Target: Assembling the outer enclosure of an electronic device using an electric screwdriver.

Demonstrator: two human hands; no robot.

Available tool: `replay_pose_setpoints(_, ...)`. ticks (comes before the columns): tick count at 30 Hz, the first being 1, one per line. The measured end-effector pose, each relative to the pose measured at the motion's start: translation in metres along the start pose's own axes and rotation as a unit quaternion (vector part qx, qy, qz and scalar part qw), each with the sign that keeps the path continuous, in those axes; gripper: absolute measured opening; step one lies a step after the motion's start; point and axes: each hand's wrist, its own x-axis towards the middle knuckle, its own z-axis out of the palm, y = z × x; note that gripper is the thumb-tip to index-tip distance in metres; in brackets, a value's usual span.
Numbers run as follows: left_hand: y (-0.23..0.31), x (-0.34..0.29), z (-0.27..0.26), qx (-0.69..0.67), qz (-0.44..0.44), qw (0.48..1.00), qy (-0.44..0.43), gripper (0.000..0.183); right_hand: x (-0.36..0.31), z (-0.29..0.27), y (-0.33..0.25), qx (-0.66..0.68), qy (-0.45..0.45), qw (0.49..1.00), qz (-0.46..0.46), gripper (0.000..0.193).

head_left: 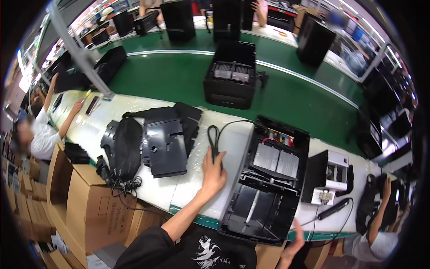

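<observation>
My left hand (pixel 212 175) is closed on a bundled black cable (pixel 214 139) on the white worktop. The cable's lead runs right to an open black housing (pixel 264 188). Inside the housing sit silver finned blocks and coloured wires at the far end; its near half shows a bare black cavity. My right hand (pixel 293 244) is open beside the housing's near right corner, fingers stretched out and apart. Left of my left hand lie flat black plastic panels (pixel 165 148), stacked loosely.
A white-and-black device (pixel 336 175) and a black pen-shaped electric screwdriver (pixel 333 209) lie right of the housing. Another black housing (pixel 230 76) stands on the green conveyor (pixel 165 76). Cardboard boxes (pixel 96 210) stand lower left. Co-workers stand at both sides.
</observation>
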Motion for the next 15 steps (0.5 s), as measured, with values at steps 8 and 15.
replay_pose_setpoints(8, 0.011, -0.018, -0.028, -0.382, -0.126, 0.878, -0.259, 0.063, -0.018, 0.103, -0.017, 0.266, 0.261, 0.927, -0.044, 0.071)
replay_pose_setpoints(15, 0.048, -0.032, -0.016, -0.479, -0.093, 0.802, -0.344, 0.08, 0.057, 0.037, -0.06, 0.172, 0.181, 0.961, -0.121, 0.063)
